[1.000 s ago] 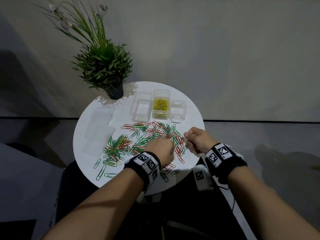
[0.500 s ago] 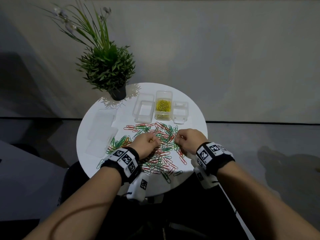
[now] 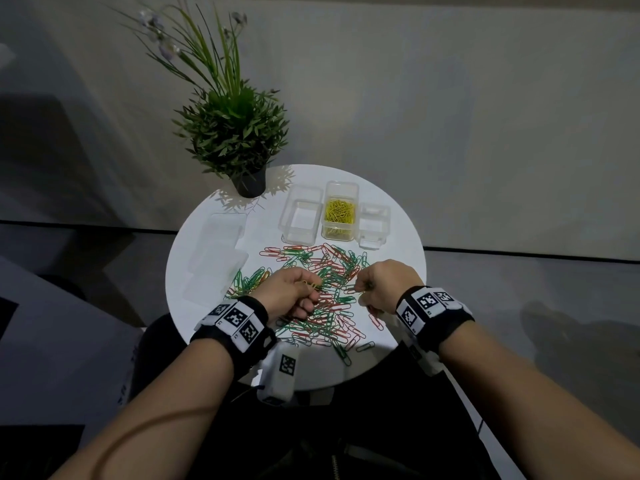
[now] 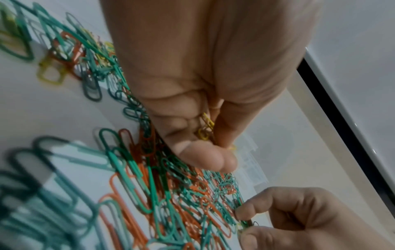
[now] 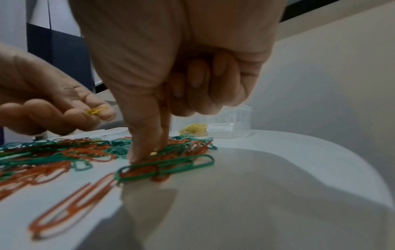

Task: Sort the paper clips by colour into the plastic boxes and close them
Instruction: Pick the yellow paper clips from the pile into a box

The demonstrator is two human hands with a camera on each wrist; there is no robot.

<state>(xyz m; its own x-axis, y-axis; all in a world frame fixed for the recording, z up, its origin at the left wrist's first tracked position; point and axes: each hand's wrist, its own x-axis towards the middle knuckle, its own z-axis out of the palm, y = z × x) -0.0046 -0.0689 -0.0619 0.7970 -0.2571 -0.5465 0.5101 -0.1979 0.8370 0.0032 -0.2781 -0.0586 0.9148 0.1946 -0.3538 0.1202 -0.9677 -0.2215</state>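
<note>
Green and red paper clips (image 3: 329,296) lie in a loose pile on the round white table (image 3: 398,244). My left hand (image 3: 309,289) hovers over the pile's left half, fingers curled round a few yellow clips (image 4: 206,128). My right hand (image 3: 362,289) is at the pile's right side. Its thumb and forefinger (image 5: 145,145) pinch down on a clip in the pile, a bit of yellow showing between the tips, and its other fingers are curled. At the back stand three clear open boxes: an empty one (image 3: 300,216), one with yellow clips (image 3: 340,213), and a small empty one (image 3: 374,225).
Clear lids (image 3: 220,254) lie flat on the table's left side. A potted plant (image 3: 239,140) stands at the back left edge. The table's near edge is just under my wrists, with dark floor all around.
Both hands have shifted left over the pile. The left hand has turned so the yellow clips show in its fingers. The right hand's thumb and forefinger have dropped onto the pile.
</note>
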